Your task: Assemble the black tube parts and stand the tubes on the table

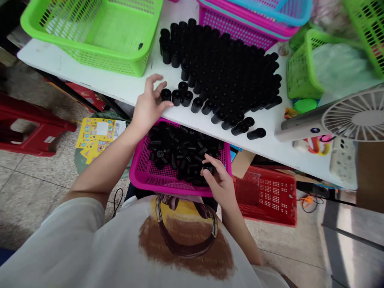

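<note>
My left hand (pixel 150 104) is over the white table's front edge, fingers apart and curved beside a black plastic cylinder (pixel 166 95). Its thumb tip reaches the cylinder's near side; whether it touches is hard to tell. That cylinder stands upright at the left end of a front row, next to a large group of similar black cylinders (pixel 222 76). Lower down, my right hand (pixel 222 184) is over a magenta basket (pixel 141 176), thumb and fingers closed round a black cylinder (pixel 207 168), partly hidden. Many loose black pieces (pixel 177 148) lie jumbled in that basket.
A green basket (pixel 120 56) sits at the table's back left, stacked magenta and blue baskets (pixel 240 30) behind the cylinders. To the right are a fan (pixel 312 124) and another green basket (pixel 300 80). A red crate (pixel 267 196) and red stool (pixel 27 128) are on the floor.
</note>
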`<state>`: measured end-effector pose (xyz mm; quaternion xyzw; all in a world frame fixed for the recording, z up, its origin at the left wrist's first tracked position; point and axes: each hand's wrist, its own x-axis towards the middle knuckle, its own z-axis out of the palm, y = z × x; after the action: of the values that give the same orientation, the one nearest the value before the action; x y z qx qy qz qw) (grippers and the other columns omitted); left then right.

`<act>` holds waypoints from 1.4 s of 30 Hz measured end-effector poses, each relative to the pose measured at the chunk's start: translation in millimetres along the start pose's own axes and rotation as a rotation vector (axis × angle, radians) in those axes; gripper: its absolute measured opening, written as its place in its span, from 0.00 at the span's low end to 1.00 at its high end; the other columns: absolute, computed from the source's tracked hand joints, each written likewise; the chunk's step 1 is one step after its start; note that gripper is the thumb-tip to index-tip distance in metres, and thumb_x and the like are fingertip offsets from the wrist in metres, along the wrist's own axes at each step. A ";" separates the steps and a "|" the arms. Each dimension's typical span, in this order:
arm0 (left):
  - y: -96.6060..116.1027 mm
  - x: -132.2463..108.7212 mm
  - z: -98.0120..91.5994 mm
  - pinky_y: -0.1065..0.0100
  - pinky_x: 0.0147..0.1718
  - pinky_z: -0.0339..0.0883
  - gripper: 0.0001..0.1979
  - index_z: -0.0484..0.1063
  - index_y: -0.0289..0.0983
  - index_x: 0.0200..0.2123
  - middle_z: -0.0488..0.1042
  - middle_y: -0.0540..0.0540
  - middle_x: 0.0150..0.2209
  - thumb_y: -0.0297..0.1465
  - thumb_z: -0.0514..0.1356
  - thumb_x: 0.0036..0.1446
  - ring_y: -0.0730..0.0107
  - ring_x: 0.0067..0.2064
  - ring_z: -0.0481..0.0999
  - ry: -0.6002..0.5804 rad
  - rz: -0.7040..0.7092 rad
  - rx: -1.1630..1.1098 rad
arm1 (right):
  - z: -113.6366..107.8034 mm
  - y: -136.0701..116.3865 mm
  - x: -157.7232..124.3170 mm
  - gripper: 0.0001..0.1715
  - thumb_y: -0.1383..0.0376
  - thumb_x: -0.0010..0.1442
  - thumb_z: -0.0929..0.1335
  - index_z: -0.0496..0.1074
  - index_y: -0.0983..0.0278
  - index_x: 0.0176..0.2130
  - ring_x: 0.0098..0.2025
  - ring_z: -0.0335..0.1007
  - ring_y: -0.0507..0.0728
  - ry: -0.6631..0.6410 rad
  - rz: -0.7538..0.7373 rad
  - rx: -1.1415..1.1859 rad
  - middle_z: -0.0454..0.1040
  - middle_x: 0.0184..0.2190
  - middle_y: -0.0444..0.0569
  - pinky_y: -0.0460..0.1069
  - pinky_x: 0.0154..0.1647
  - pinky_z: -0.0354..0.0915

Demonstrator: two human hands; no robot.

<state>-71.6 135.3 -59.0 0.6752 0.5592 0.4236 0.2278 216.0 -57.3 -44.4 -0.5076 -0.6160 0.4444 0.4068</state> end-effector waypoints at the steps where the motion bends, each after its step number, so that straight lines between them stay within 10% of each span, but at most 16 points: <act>1: 6.9 -3.2 -3.0 0.52 0.71 0.60 0.46 0.51 0.37 0.70 0.67 0.37 0.71 0.37 0.75 0.58 0.53 0.74 0.62 -0.003 0.021 0.011 | 0.4 0.8 0.6 0.22 0.59 0.72 0.69 0.73 0.49 0.63 0.53 0.76 0.58 -0.006 -0.008 -0.002 0.77 0.52 0.49 0.59 0.60 0.73; 4: 35.5 -25.9 -17.4 0.54 0.75 0.52 0.41 0.55 0.39 0.69 0.59 0.41 0.74 0.38 0.72 0.61 0.53 0.78 0.53 -0.013 0.089 0.101 | 1.0 5.4 1.6 0.20 0.59 0.71 0.70 0.75 0.51 0.61 0.58 0.75 0.59 0.003 -0.011 -0.008 0.79 0.54 0.51 0.60 0.64 0.71; 8: 67.3 -77.2 -27.9 0.48 0.63 0.71 0.12 0.74 0.39 0.53 0.78 0.40 0.53 0.36 0.59 0.71 0.51 0.58 0.78 -0.306 0.025 0.435 | 2.2 13.7 2.9 0.16 0.58 0.68 0.73 0.78 0.53 0.55 0.61 0.76 0.59 0.069 0.029 0.014 0.80 0.56 0.51 0.60 0.65 0.71; 13: 68.1 -113.0 -19.8 0.52 0.42 0.82 0.12 0.77 0.37 0.50 0.71 0.31 0.61 0.28 0.65 0.64 0.35 0.63 0.71 -0.689 -0.084 0.834 | 9.0 14.1 6.2 0.13 0.60 0.68 0.73 0.79 0.53 0.52 0.57 0.78 0.58 0.025 -0.013 0.092 0.82 0.53 0.50 0.57 0.61 0.74; 21: 52.4 -112.6 -23.3 0.50 0.55 0.76 0.18 0.72 0.34 0.57 0.74 0.33 0.54 0.21 0.52 0.67 0.49 0.53 0.79 -0.621 -0.089 0.728 | 13.0 -1.5 10.1 0.13 0.61 0.66 0.75 0.83 0.49 0.51 0.51 0.81 0.57 -0.012 -0.053 0.108 0.81 0.54 0.49 0.51 0.44 0.80; 29: 41.0 -121.7 -18.8 0.49 0.58 0.72 0.16 0.68 0.35 0.59 0.77 0.34 0.56 0.28 0.55 0.70 0.47 0.57 0.79 -0.425 -0.080 0.305 | 17.1 -9.2 19.4 0.18 0.63 0.66 0.75 0.82 0.48 0.55 0.50 0.82 0.56 -0.127 -0.154 0.118 0.83 0.50 0.48 0.51 0.49 0.79; 34: 73.0 -145.7 -11.9 0.63 0.42 0.76 0.32 0.53 0.42 0.62 0.76 0.45 0.45 0.40 0.67 0.65 0.64 0.44 0.81 -0.381 -0.014 -0.288 | 15.5 -17.4 20.3 0.22 0.56 0.69 0.73 0.78 0.51 0.61 0.48 0.83 0.56 0.004 -0.006 0.143 0.83 0.53 0.49 0.52 0.49 0.80; 42: 111.6 -150.0 -10.3 0.70 0.31 0.64 0.41 0.56 0.45 0.53 0.76 0.52 0.39 0.44 0.79 0.46 0.74 0.32 0.73 -0.448 -0.452 -0.597 | 12.2 -32.6 18.5 0.21 0.61 0.71 0.70 0.78 0.50 0.61 0.48 0.83 0.55 0.011 -0.232 -0.152 0.85 0.49 0.47 0.51 0.51 0.80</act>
<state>-19.7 -38.9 -13.9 0.5154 0.4828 0.3494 0.6158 192.9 -43.6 -15.5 -0.4646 -0.7003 0.3436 0.4192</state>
